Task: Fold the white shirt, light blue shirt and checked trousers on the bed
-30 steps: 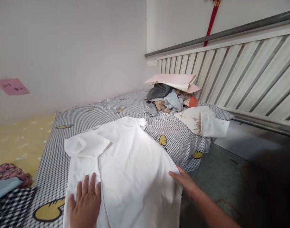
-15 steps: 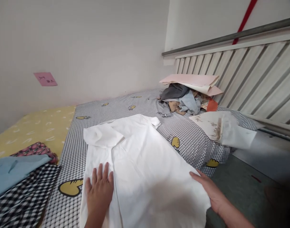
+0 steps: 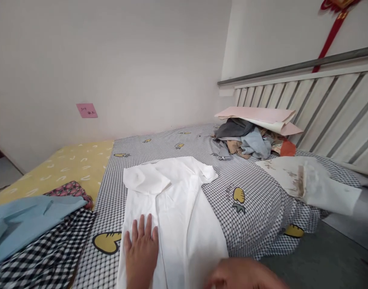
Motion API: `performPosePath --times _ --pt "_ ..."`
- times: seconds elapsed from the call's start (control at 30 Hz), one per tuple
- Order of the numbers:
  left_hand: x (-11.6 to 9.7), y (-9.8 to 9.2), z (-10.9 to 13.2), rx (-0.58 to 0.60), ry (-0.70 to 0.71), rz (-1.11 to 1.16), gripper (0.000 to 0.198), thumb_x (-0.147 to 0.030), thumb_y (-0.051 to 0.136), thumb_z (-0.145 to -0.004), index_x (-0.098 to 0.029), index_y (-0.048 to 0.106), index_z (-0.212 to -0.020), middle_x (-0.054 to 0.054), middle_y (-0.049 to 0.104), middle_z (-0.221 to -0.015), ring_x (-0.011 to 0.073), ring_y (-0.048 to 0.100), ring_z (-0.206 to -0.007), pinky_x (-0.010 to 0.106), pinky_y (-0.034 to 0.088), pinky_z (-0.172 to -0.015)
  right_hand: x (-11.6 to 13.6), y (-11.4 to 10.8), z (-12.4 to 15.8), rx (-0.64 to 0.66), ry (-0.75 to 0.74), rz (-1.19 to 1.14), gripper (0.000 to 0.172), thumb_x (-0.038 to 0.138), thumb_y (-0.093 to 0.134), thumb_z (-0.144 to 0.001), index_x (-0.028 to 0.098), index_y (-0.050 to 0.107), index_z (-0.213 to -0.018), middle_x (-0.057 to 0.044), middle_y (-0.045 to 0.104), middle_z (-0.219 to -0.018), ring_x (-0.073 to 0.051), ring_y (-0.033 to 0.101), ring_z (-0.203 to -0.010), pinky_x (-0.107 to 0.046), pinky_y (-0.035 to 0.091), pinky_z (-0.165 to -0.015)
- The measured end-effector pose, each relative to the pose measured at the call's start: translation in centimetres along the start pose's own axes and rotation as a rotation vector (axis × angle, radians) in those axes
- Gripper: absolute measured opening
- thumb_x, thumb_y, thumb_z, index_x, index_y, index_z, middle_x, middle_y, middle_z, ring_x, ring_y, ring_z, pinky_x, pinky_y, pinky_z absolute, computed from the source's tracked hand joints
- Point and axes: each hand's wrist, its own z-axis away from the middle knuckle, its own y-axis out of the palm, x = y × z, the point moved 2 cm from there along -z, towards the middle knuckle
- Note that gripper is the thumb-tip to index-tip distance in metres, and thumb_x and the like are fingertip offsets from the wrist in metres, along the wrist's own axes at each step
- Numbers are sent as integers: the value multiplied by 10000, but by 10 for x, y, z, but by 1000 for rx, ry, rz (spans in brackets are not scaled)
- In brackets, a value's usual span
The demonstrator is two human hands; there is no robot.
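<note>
Both hands [image 3: 142, 253] at white garment [image 3: 174, 216]

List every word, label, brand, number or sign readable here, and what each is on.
None can be read with certainty.
Pink note on the wall: dark handwriting, too small to read.
Checked sheet, beside a yellow motif: small lettering, too blurred to read.
White garment: no lettering shows.

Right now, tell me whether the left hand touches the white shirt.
Touching: the head view shows the left hand lying flat, palm down, on the white shirt.
</note>
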Motion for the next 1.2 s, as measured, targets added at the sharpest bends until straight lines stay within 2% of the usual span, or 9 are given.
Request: performPosePath --times 0.1,0.2,0.33,0.57,0.67,0.77,1.0,1.1,1.2 --pt "1 5 0 -54 -3 23 539 -355 266 -1021 -232 440 -1516 76 397 -1606 331 353 -1499 558 179 -1241 -11 -48 -27 -227 37 -667 347 419 671 -880 207 706 -1152 -26 760 -810 -128 692 -560 -194 488 -475" --pt "2 12 0 -113 9 44 547 -350 249 -1013 -229 465 -1501 73 405 -1601 335 363 -1494 566 182 -1239 -9 -96 -53 -537 16 -1234 259 291 590 -977 163 621 -1200 -88 766 -989 -124 747 -776 -191 585 -634" --pt "6 23 0 -143 16 61 547 -357 261 -1005 -239 467 -1498 72 404 -1598 332 387 -1481 579 218 -1224 5 -131 -99 -618 -11 -1275 259 306 596 -984 158 582 -1195 -134 743 -1094 -195 756 -906 -310 642 -760" --pt "7 33 2 -115 -39 68 509 -372 304 -998 -303 496 -1464 10 458 -1555 300 462 -1434 576 300 -1190 26 -179 -169 -949 -11 -1161 295 273 627 -952 231 553 -1234 34 659 -697 -118 561 -465 -202 480 -431" --pt "3 32 2 -111 -91 72 500 -342 310 -998 -305 522 -1449 1 480 -1541 291 474 -1424 566 315 -1186 55 -194 -193 -1010 -75 -1034 379 286 588 -962 215 510 -1326 43 643 -679 -132 571 -488 -221 480 -455" --pt "0 29 3 -118 -101 97 494 -316 330 -994 -303 531 -1446 12 493 -1536 300 479 -1419 574 327 -1175 93 -179 -215 -889 -191 -873 409 337 588 -953 191 552 -1333 -15 705 -811 -153 655 -642 -247 538 -570" --pt "2 28 2 -133 -78 82 494 -323 319 -1000 -288 543 -1439 27 505 -1529 301 492 -1408 570 358 -1148 143 -82 -222 -283 -327 -462 798 308 888 -664 327 588 -1403 -66 698 -1252 -215 715 -996 -383 556 -912" --pt "5 31 1 -144 -59 101 498 -349 328 -999 -288 527 -1452 32 500 -1533 312 493 -1406 579 364 -1140 131 -64 -208 -298 -343 -327 792 286 790 -761 348 489 -1491 -91 540 -1482 -248 606 -1250 -429 490 -1032" --pt "7 30 2 -151 -7 124 510 -371 334 -995 -283 507 -1467 41 490 -1542 325 486 -1410 596 352 -1142 105 -57 -185 -465 -390 -63 670 260 592 -890 328 423 -1535 -77 463 -1555 -231 497 -1378 -446 372 -1153"
